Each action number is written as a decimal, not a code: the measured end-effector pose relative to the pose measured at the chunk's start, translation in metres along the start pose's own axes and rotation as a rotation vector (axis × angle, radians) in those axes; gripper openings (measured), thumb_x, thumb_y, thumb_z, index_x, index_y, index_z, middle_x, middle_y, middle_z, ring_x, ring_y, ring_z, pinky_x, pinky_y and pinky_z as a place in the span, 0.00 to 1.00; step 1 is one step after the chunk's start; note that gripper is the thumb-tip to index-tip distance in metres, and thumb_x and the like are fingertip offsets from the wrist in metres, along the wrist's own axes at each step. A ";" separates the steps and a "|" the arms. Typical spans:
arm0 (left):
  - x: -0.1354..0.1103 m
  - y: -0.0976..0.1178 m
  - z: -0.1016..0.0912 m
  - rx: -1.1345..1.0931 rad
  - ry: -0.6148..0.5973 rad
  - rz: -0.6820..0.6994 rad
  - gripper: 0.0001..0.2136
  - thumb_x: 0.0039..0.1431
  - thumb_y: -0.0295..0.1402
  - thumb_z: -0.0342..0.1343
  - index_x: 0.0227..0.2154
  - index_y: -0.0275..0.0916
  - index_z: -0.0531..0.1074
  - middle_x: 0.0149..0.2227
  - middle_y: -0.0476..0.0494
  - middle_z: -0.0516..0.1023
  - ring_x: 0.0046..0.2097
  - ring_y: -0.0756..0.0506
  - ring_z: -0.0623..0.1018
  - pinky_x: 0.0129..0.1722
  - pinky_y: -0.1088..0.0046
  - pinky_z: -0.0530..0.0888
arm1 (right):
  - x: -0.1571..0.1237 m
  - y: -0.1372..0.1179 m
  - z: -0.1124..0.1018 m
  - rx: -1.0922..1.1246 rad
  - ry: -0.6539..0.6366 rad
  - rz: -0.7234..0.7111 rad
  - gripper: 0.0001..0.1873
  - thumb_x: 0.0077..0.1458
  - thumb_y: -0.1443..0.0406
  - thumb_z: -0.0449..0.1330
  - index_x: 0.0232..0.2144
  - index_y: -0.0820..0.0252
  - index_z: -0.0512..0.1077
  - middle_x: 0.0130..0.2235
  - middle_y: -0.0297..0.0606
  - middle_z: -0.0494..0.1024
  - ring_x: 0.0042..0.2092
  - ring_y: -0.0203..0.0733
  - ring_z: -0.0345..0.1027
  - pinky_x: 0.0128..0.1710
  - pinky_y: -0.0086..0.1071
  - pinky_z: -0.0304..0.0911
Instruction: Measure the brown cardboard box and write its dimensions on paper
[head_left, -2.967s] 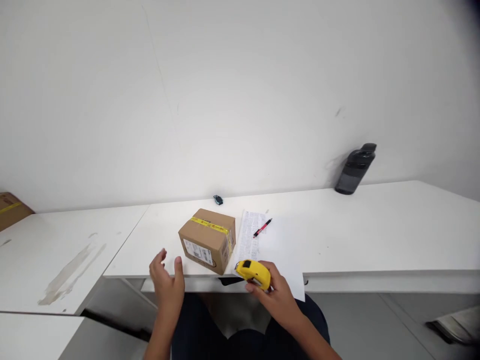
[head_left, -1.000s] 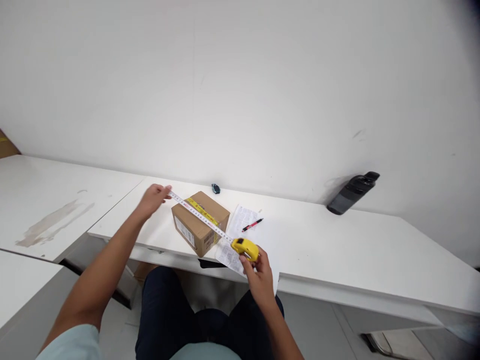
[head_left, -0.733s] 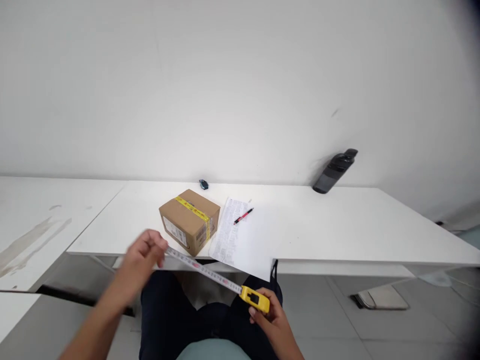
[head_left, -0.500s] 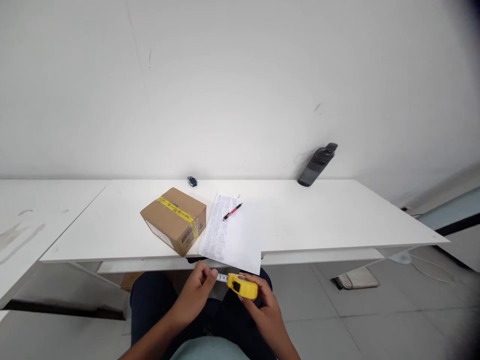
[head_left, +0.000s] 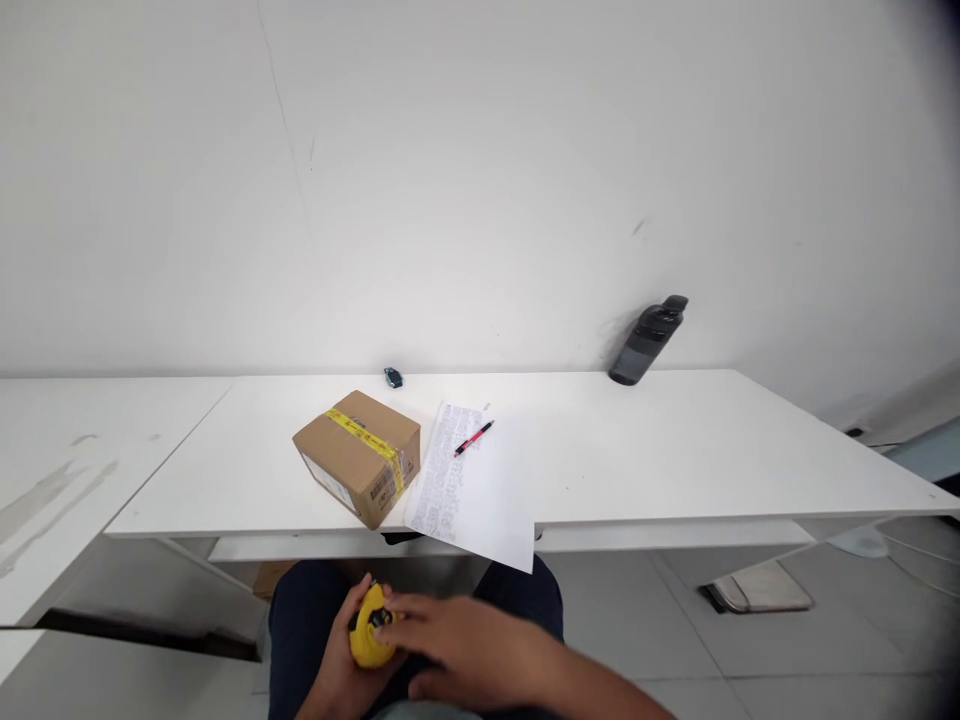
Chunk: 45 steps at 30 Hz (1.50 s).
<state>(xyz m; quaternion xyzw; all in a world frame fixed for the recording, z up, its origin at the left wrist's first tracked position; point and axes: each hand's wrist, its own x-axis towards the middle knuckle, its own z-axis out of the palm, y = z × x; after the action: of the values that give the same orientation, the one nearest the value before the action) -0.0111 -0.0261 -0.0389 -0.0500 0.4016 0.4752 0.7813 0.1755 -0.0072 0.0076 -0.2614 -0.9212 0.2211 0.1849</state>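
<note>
A yellow tape measure with its blade drawn in sits over my lap, below the table's front edge. My left hand cups it from beneath with fingers curled round it. My right hand reaches across from the right, its fingertips pressed on the case. On the white table a small cardboard box sealed with yellow tape stands apart from both hands. Next to the box lies a printed paper sheet, overhanging the edge, with a red pen on it.
A dark bottle leans against the wall at the back right of the table. A small dark object lies by the wall behind the box. A second white table adjoins on the left. A flat grey object lies on the floor.
The blade stretched over the box a second ago has gone back into the case. Both hands came down to my lap, and the case passed into my left hand.
</note>
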 end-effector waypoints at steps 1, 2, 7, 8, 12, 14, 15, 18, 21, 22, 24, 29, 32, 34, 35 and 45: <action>-0.003 0.000 -0.007 0.041 -0.005 0.023 0.08 0.55 0.37 0.62 0.30 0.39 0.72 0.29 0.48 0.76 0.31 0.46 0.78 0.30 0.71 0.74 | 0.006 0.012 -0.018 -0.027 0.029 0.044 0.24 0.59 0.66 0.59 0.56 0.40 0.67 0.57 0.29 0.74 0.51 0.43 0.73 0.48 0.31 0.68; -0.006 0.000 -0.013 0.101 -0.026 0.054 0.09 0.53 0.39 0.63 0.29 0.39 0.72 0.28 0.49 0.74 0.30 0.47 0.77 0.28 0.72 0.72 | 0.015 0.029 -0.036 -0.129 0.130 0.213 0.22 0.63 0.69 0.52 0.56 0.44 0.68 0.52 0.33 0.77 0.49 0.43 0.74 0.47 0.33 0.68; -0.009 -0.002 -0.037 0.613 -0.002 0.498 0.21 0.52 0.54 0.59 0.26 0.38 0.73 0.28 0.47 0.72 0.30 0.47 0.71 0.29 0.72 0.71 | 0.061 0.139 -0.094 -0.556 0.140 0.821 0.28 0.57 0.79 0.49 0.59 0.67 0.62 0.51 0.58 0.73 0.47 0.53 0.73 0.42 0.41 0.63; -0.008 -0.002 -0.038 0.725 0.015 0.596 0.22 0.53 0.55 0.58 0.26 0.38 0.73 0.28 0.46 0.72 0.30 0.47 0.71 0.29 0.72 0.70 | 0.065 0.158 -0.099 -0.550 0.123 0.832 0.25 0.57 0.79 0.50 0.56 0.67 0.65 0.49 0.57 0.74 0.46 0.53 0.73 0.42 0.40 0.62; -0.008 -0.003 -0.020 1.060 -0.106 1.043 0.15 0.61 0.46 0.53 0.29 0.40 0.74 0.29 0.45 0.72 0.30 0.47 0.71 0.30 0.71 0.69 | 0.062 0.201 -0.106 -0.461 0.155 0.804 0.12 0.57 0.74 0.55 0.44 0.63 0.70 0.40 0.50 0.78 0.42 0.49 0.74 0.40 0.35 0.59; -0.006 -0.002 0.001 1.164 -0.287 1.279 0.09 0.63 0.39 0.52 0.33 0.41 0.73 0.31 0.44 0.73 0.33 0.46 0.73 0.32 0.71 0.70 | 0.055 0.206 -0.104 -0.394 0.235 0.783 0.10 0.59 0.72 0.55 0.43 0.62 0.69 0.35 0.47 0.79 0.38 0.48 0.74 0.38 0.34 0.58; -0.003 -0.001 0.015 1.213 -0.396 1.376 0.07 0.62 0.36 0.52 0.36 0.41 0.73 0.33 0.43 0.74 0.34 0.45 0.74 0.33 0.70 0.70 | 0.051 0.206 -0.103 -0.354 0.289 0.774 0.10 0.60 0.71 0.53 0.44 0.62 0.68 0.33 0.46 0.79 0.36 0.47 0.73 0.36 0.34 0.58; 0.016 0.008 0.060 1.369 -0.664 1.554 0.06 0.57 0.31 0.55 0.38 0.41 0.71 0.34 0.42 0.76 0.35 0.44 0.74 0.35 0.67 0.71 | 0.042 0.202 -0.093 -0.206 0.481 0.739 0.13 0.65 0.65 0.46 0.48 0.59 0.65 0.33 0.40 0.79 0.30 0.42 0.71 0.32 0.31 0.58; 0.047 0.022 0.103 1.510 -0.627 1.585 0.03 0.57 0.32 0.54 0.34 0.40 0.70 0.33 0.42 0.76 0.36 0.43 0.74 0.38 0.66 0.71 | 0.041 0.199 -0.079 -0.047 0.682 0.698 0.16 0.66 0.55 0.44 0.44 0.57 0.65 0.32 0.34 0.77 0.28 0.38 0.68 0.31 0.30 0.59; 0.059 0.027 0.114 1.569 -0.555 1.556 0.03 0.58 0.32 0.53 0.33 0.40 0.70 0.33 0.41 0.76 0.37 0.43 0.75 0.39 0.65 0.71 | 0.042 0.199 -0.074 -0.002 0.745 0.692 0.19 0.65 0.51 0.44 0.40 0.57 0.67 0.31 0.34 0.76 0.29 0.38 0.68 0.31 0.30 0.60; 0.081 0.034 0.129 1.704 -0.414 1.439 0.04 0.59 0.34 0.53 0.32 0.40 0.70 0.34 0.42 0.76 0.39 0.42 0.75 0.41 0.65 0.70 | 0.045 0.201 -0.067 0.087 0.855 0.702 0.26 0.63 0.47 0.41 0.32 0.57 0.67 0.27 0.35 0.74 0.29 0.40 0.67 0.31 0.31 0.60; 0.114 0.045 0.131 1.677 -0.296 1.184 0.09 0.62 0.39 0.49 0.34 0.40 0.71 0.36 0.43 0.76 0.41 0.43 0.75 0.42 0.66 0.69 | 0.050 0.212 -0.061 0.315 0.945 0.693 0.28 0.63 0.46 0.40 0.29 0.57 0.70 0.21 0.33 0.70 0.27 0.41 0.65 0.30 0.32 0.60; 0.117 0.050 0.126 1.542 -0.301 1.093 0.11 0.63 0.41 0.49 0.35 0.40 0.71 0.35 0.44 0.76 0.39 0.44 0.75 0.41 0.68 0.69 | 0.049 0.216 -0.060 0.366 0.949 0.692 0.26 0.60 0.46 0.46 0.23 0.56 0.68 0.21 0.33 0.70 0.28 0.41 0.65 0.32 0.32 0.59; 0.116 0.052 0.125 1.516 -0.312 1.053 0.11 0.63 0.42 0.49 0.34 0.40 0.71 0.33 0.45 0.75 0.37 0.45 0.74 0.39 0.70 0.69 | 0.048 0.217 -0.059 0.365 0.966 0.720 0.26 0.59 0.45 0.49 0.19 0.56 0.66 0.20 0.32 0.68 0.27 0.40 0.63 0.31 0.32 0.57; 0.116 0.053 0.125 1.508 -0.317 1.039 0.12 0.62 0.42 0.50 0.34 0.40 0.71 0.33 0.46 0.75 0.37 0.45 0.74 0.38 0.70 0.69 | 0.048 0.217 -0.059 0.360 0.974 0.734 0.26 0.58 0.46 0.50 0.18 0.56 0.65 0.20 0.32 0.68 0.27 0.40 0.62 0.30 0.32 0.56; 0.118 0.053 0.128 1.464 -0.347 1.026 0.11 0.62 0.42 0.50 0.34 0.40 0.71 0.33 0.46 0.75 0.38 0.45 0.74 0.39 0.70 0.69 | 0.046 0.218 -0.061 0.367 0.943 0.759 0.21 0.55 0.51 0.53 0.17 0.56 0.64 0.19 0.31 0.66 0.26 0.39 0.59 0.28 0.31 0.53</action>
<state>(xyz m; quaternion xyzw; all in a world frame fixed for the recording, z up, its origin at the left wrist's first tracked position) 0.0479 0.1448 -0.0165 0.7156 0.4529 0.3915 0.3598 0.2535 0.2044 -0.0412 -0.6032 -0.5311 0.2867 0.5215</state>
